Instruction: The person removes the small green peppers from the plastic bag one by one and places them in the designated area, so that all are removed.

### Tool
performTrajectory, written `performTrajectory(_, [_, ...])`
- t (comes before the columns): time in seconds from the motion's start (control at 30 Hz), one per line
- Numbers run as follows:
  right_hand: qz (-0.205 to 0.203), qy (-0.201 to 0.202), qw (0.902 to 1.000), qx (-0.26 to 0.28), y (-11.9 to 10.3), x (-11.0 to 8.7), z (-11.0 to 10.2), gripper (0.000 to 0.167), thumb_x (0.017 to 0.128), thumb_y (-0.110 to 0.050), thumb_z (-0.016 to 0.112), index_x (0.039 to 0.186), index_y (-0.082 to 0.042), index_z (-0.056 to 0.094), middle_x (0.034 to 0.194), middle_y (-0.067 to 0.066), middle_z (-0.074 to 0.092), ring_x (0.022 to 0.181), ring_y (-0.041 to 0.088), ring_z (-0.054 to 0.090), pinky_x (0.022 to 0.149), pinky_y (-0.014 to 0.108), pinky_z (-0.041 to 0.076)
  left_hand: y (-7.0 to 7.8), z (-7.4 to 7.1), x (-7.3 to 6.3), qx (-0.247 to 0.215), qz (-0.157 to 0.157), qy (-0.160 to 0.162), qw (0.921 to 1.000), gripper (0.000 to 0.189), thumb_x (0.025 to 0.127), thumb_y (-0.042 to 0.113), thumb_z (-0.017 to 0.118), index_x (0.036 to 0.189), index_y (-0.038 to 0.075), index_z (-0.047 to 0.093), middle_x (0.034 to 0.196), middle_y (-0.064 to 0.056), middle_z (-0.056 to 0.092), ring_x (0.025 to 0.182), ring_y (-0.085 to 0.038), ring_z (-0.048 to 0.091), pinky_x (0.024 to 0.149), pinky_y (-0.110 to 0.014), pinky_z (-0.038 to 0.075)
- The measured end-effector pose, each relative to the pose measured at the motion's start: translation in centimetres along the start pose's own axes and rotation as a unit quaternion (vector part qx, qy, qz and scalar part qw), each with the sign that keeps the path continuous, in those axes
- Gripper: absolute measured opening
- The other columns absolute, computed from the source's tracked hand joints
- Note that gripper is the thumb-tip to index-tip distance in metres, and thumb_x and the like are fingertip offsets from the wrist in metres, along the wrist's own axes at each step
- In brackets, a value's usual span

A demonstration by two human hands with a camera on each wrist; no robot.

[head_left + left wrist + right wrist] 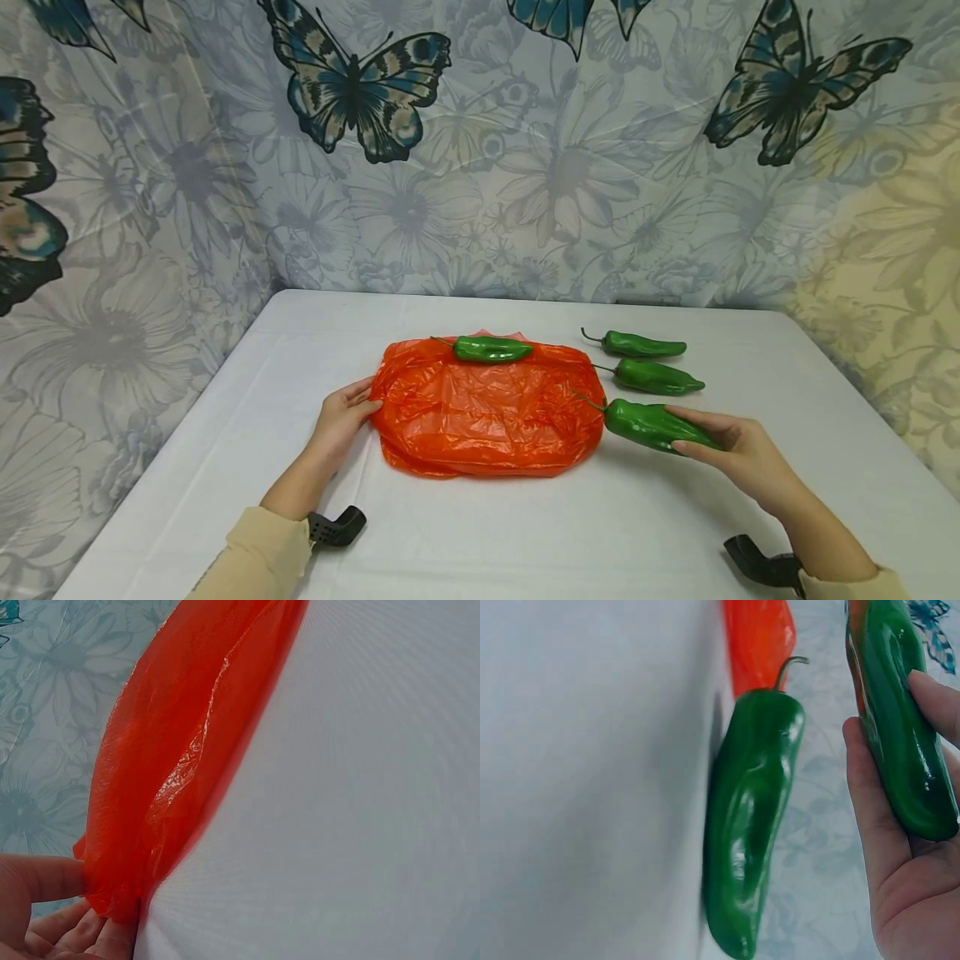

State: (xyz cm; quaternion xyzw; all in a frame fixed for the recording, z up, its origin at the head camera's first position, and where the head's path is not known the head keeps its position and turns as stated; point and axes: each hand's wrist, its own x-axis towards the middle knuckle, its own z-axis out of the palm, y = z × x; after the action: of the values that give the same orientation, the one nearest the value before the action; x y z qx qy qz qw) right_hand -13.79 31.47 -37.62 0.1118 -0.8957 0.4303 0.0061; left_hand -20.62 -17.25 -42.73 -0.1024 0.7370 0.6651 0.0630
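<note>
An orange-red plastic bag point(487, 417) lies flat on the white table, wide side toward me. My left hand point(341, 421) pinches the bag's left edge; in the left wrist view the thumb and fingers point(56, 877) meet on its corner. One green chili pepper point(492, 349) rests on the far edge of the bag. Raised just right of the bag, another green pepper point(900, 712) is gripped by my right hand point(738, 454), thumb on one side and fingers on the other, stem pointing left toward the bag. Its stem tip overlaps the bag in the head view.
Two more green peppers, a far one point(645, 344) and a nearer one point(658, 377), lie right of the bag on the white table point(525, 542). A butterfly-and-flower patterned cloth point(562, 183) hangs behind. Each wrist wears a black device point(337, 527).
</note>
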Motion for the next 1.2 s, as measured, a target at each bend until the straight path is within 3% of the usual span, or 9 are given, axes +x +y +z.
performTrajectory(0.33, [0.027, -0.016, 0.9993, -0.020, 0.9, -0.4, -0.2, 0.048, 0.084, -0.022, 0.068, 0.127, -0.004, 0.057, 0.115, -0.034, 0.048, 0.105, -0.024, 0.036, 0.078, 0.007, 0.044, 0.1, 0.0, 0.0, 0.001, -0.002, -0.001, 1.0000, 0.051, 0.092, 0.002, 0.049, 0.141, -0.003, 0.035, 0.143, -0.022, 0.040, 0.129, -0.028, 0.041, 0.096, -0.023, 0.046])
performTrajectory(0.47, [0.032, -0.029, 0.9989, -0.021, 1.3, -0.6, -0.4, 0.048, 0.084, -0.022, 0.068, 0.127, -0.004, 0.058, 0.116, -0.032, 0.048, 0.105, -0.024, 0.036, 0.077, 0.009, 0.045, 0.2, 0.0, -0.1, -0.001, -0.001, -0.003, 1.0000, 0.051, 0.092, 0.003, 0.048, 0.141, -0.003, 0.035, 0.144, -0.021, 0.039, 0.131, -0.028, 0.040, 0.101, -0.030, 0.042])
performTrajectory(0.67, [0.032, -0.042, 0.9980, -0.034, 2.2, -0.8, -0.5, 0.046, 0.083, -0.022, 0.069, 0.126, -0.006, 0.059, 0.124, -0.016, 0.055, 0.105, -0.024, 0.037, 0.078, 0.009, 0.045, 0.2, 0.1, -0.2, -0.008, -0.001, -0.004, 1.0000, 0.051, 0.092, 0.001, 0.048, 0.141, -0.004, 0.034, 0.144, -0.023, 0.038, 0.132, -0.030, 0.039, 0.104, -0.038, 0.037])
performTrajectory(0.77, [0.026, -0.048, 0.9982, -0.026, 2.7, -1.0, -0.6, 0.044, 0.084, -0.020, 0.068, 0.125, -0.007, 0.060, 0.125, -0.015, 0.056, 0.106, -0.024, 0.037, 0.077, 0.010, 0.045, 0.1, 0.1, -0.2, -0.006, -0.001, -0.004, 1.0000, 0.051, 0.092, 0.001, 0.048, 0.141, -0.004, 0.034, 0.144, -0.023, 0.038, 0.132, -0.030, 0.040, 0.104, -0.038, 0.037])
performTrajectory(0.97, [0.014, -0.055, 0.9981, -0.023, 3.3, -1.1, -0.8, 0.042, 0.084, -0.017, 0.068, 0.124, -0.009, 0.061, 0.130, 0.002, 0.057, 0.107, -0.024, 0.036, 0.078, 0.009, 0.044, 0.2, 0.1, -0.2, -0.002, -0.002, -0.003, 1.0000, 0.051, 0.092, 0.001, 0.048, 0.141, -0.004, 0.034, 0.145, -0.022, 0.038, 0.132, -0.029, 0.040, 0.102, -0.034, 0.040])
performTrajectory(1.13, [0.013, -0.058, 0.9981, -0.020, 3.8, -1.1, -0.8, 0.041, 0.083, -0.017, 0.068, 0.123, -0.008, 0.062, 0.128, -0.002, 0.058, 0.106, -0.024, 0.037, 0.078, 0.007, 0.043, 0.2, 0.0, -0.2, 0.002, -0.004, -0.003, 1.0000, 0.051, 0.092, 0.002, 0.048, 0.141, -0.004, 0.034, 0.145, -0.022, 0.038, 0.132, -0.030, 0.040, 0.103, -0.035, 0.039])
performTrajectory(1.2, [0.011, -0.060, 0.9980, -0.016, 4.0, -1.1, -0.8, 0.042, 0.083, -0.016, 0.069, 0.122, -0.006, 0.062, 0.125, -0.011, 0.058, 0.106, -0.024, 0.037, 0.079, 0.006, 0.042, 0.2, 0.0, -0.2, 0.003, -0.003, -0.002, 1.0000, 0.051, 0.092, 0.002, 0.048, 0.141, -0.004, 0.034, 0.144, -0.022, 0.038, 0.131, -0.030, 0.040, 0.103, -0.035, 0.040])
